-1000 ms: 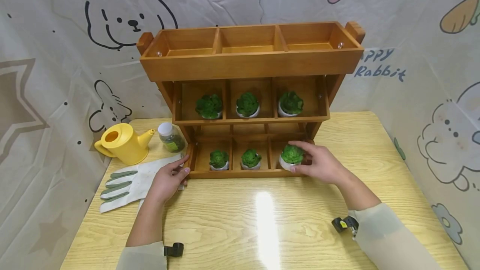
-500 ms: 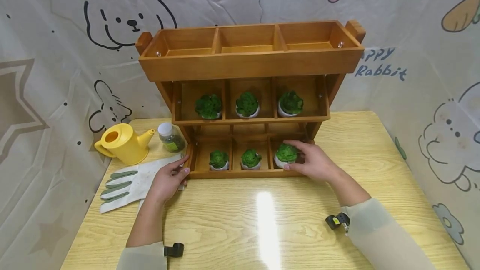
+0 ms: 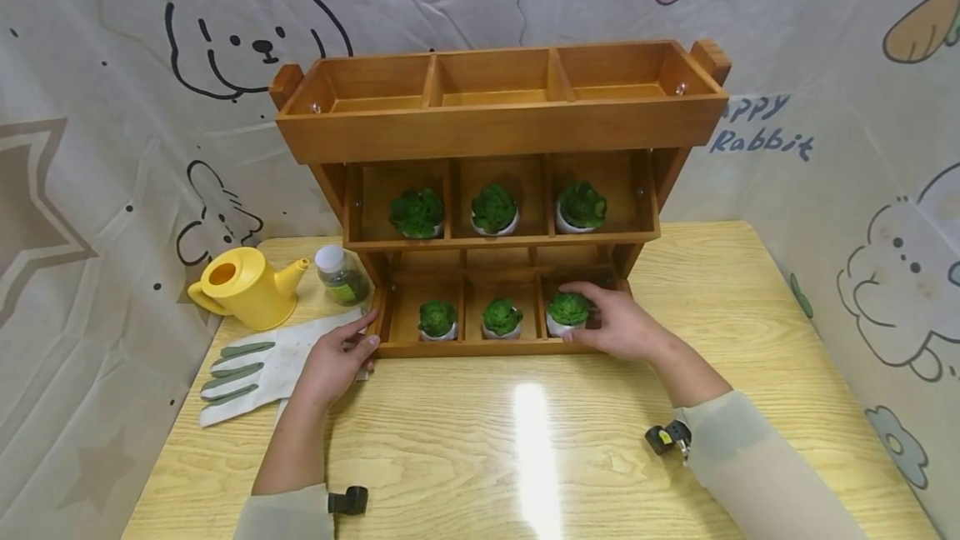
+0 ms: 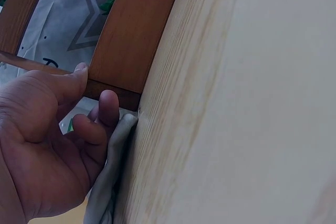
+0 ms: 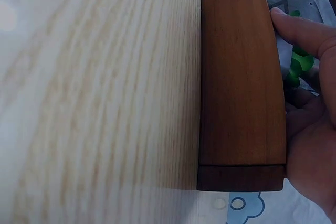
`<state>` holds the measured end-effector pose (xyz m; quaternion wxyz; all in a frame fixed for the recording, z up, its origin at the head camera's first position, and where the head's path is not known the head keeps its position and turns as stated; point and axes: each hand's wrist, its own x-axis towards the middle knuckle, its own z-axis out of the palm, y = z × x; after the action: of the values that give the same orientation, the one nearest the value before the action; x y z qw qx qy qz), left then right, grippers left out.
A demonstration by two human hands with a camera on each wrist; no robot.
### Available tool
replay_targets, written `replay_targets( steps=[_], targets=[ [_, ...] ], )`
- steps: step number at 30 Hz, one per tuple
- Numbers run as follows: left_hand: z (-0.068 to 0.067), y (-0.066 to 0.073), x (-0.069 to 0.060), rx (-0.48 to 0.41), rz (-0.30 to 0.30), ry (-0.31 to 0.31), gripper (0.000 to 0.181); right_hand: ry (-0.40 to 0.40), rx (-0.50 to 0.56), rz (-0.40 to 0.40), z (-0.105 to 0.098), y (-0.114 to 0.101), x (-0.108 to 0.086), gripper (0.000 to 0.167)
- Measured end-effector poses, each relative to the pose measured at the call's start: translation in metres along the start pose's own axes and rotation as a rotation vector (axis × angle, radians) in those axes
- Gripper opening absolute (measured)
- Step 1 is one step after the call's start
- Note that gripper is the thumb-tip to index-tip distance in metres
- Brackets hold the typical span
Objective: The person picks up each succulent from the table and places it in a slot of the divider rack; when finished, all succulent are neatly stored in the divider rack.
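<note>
A three-tier wooden plant stand (image 3: 495,130) stands at the back of the table. My right hand (image 3: 617,325) holds a small green potted succulent (image 3: 567,312) in the bottom tier's right compartment, thumb in front of the white pot and fingers behind. In the right wrist view the tier's front board (image 5: 241,77) hides much of the pot. My left hand (image 3: 335,363) grips the bottom tier's left end; the left wrist view shows the thumb on the board's corner (image 4: 113,90) and fingers curled beside it. Two more potted succulents (image 3: 438,320) sit in the bottom tier's other compartments.
Three potted succulents (image 3: 495,208) fill the middle tier, one per compartment. At the left stand a yellow watering can (image 3: 255,288) and a white-lidded jar (image 3: 342,276). White and green gloves (image 3: 288,361) lie under my left wrist. Printed cloth (image 3: 832,48) surrounds the table (image 3: 450,440).
My right hand has moved the potted succulent a little to the left, closer to the compartment's left divider. The left hand stays where it was.
</note>
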<state>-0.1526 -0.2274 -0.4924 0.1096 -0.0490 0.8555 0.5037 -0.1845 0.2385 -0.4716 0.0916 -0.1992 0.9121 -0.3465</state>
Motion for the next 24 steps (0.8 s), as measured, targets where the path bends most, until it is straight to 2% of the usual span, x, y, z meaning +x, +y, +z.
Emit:
replay_targets(
  steps=[11, 24],
  targets=[
    [-0.0004, 0.0008, -0.0002, -0.002, 0.003, 0.003, 0.052, -0.033, -0.033, -0.007, 0.0007, -0.0013, -0.0009, 0.068],
    [-0.0014, 0.0029, -0.0004, 0.001, -0.012, -0.006, 0.052, -0.040, -0.040, -0.007, 0.0011, -0.0023, -0.0010, 0.072]
  ],
)
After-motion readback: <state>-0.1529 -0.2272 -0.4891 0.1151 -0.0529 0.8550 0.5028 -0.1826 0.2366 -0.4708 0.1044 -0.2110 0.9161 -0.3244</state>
